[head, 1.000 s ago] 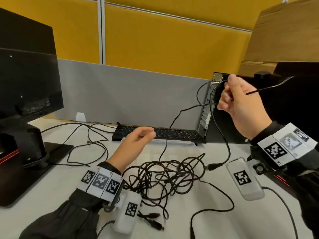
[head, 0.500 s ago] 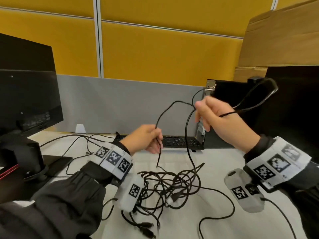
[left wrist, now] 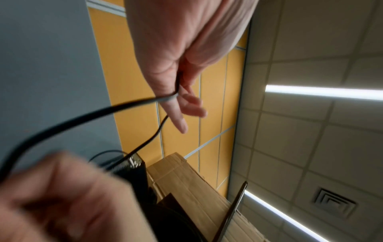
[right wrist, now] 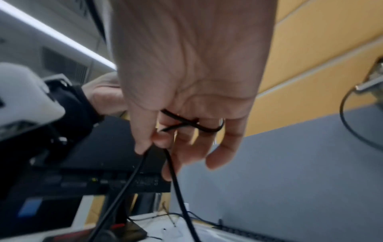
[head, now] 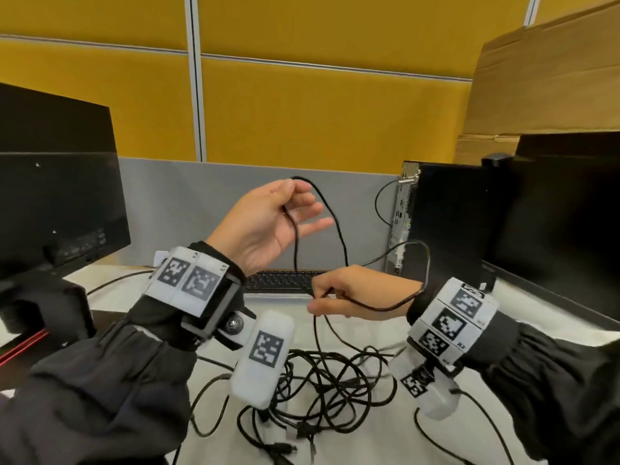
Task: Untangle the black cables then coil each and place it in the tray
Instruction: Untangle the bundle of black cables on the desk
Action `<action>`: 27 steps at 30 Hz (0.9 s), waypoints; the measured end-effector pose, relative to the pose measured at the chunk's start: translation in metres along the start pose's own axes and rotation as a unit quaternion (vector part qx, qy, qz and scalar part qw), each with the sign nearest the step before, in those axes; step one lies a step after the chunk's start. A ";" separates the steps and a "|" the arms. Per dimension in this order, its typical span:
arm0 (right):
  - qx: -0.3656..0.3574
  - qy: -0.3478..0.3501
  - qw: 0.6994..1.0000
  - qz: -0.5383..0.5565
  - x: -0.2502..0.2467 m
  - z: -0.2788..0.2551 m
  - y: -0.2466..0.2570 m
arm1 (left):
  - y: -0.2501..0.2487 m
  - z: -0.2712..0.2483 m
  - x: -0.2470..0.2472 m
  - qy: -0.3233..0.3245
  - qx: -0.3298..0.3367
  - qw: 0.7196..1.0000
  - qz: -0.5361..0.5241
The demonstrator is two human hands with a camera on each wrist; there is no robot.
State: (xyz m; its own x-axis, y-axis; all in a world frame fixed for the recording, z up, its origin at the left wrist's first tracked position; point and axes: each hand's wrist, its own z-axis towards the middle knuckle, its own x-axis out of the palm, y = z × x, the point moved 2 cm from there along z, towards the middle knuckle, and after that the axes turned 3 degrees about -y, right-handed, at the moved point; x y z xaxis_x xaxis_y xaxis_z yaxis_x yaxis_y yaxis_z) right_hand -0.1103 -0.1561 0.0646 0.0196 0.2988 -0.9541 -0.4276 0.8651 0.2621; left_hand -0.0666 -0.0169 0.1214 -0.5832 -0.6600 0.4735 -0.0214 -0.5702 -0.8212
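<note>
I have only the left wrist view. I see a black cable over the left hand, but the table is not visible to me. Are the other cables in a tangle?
Observer: Yes. In the head view a tangled pile of black cables lies on the white table, below both hands.
Operator: The right hand is blurred for me. What does it do?
Observer: The right hand pinches the raised cable; the right wrist view shows strands crossing between its fingers.
Operator: Is the tray near?
Observer: No tray shows in any view.
</note>
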 end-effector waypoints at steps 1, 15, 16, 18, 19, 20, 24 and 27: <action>0.000 0.000 0.999 -0.040 -0.001 0.002 -0.002 | -0.004 0.001 -0.004 -0.019 0.002 1.000 -0.009; -0.029 0.156 0.987 0.032 0.021 0.017 0.028 | -0.017 0.005 -0.030 -0.061 -0.054 0.990 -0.119; -0.031 0.158 0.987 0.021 0.021 0.018 0.033 | -0.017 0.005 -0.030 -0.064 -0.051 0.989 -0.126; -0.040 0.123 0.991 -0.031 0.021 0.021 0.037 | -0.020 0.004 -0.033 -0.069 -0.045 0.987 -0.135; -0.044 0.092 0.992 -0.073 0.018 0.023 0.035 | -0.022 0.003 -0.037 -0.073 -0.039 0.988 -0.133; -0.039 0.054 0.991 -0.116 0.012 0.024 0.030 | -0.025 0.002 -0.042 -0.080 -0.031 0.989 -0.124; -0.003 -0.143 0.986 -0.087 -0.039 0.012 0.020 | -0.027 -0.004 -0.066 -0.140 0.022 0.990 0.015; -0.026 -0.256 0.966 0.034 -0.072 0.002 0.022 | -0.009 -0.011 -0.074 -0.148 0.002 0.978 0.145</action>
State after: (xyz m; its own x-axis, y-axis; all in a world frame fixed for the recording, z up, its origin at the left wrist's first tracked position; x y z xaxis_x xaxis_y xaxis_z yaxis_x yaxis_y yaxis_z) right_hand -0.1191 -0.1577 0.1399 0.4281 0.5256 -0.7352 -0.4880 0.8191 0.3014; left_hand -0.0320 0.0426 0.0907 -0.3041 -0.9067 0.2922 0.1146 -0.3393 -0.9337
